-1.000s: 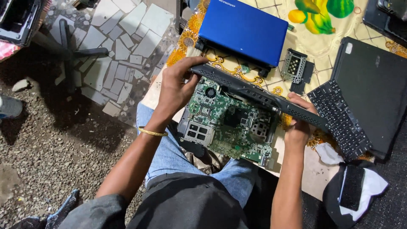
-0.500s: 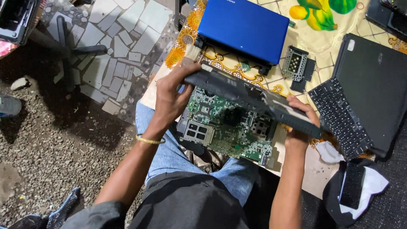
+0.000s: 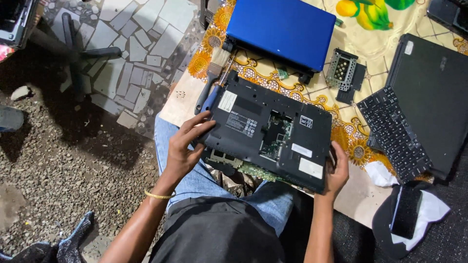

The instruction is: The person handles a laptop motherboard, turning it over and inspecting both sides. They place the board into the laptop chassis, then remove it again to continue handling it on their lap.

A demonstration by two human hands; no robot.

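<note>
Left hand [image 3: 187,146] and right hand [image 3: 336,173] clamp opposite ends of the black laptop base [image 3: 270,129] (white rectangular labels [image 3: 310,168] beside the right grip).

White rectangular labels [image 3: 227,101] dot the black laptop base's [image 3: 253,126] underside.

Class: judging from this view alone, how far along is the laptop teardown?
Done: keyboard and drive caddy lie loose on the cloth. In hand: left hand and right hand hold the black base shell. Left: green circuit board remains under the shell.
</note>
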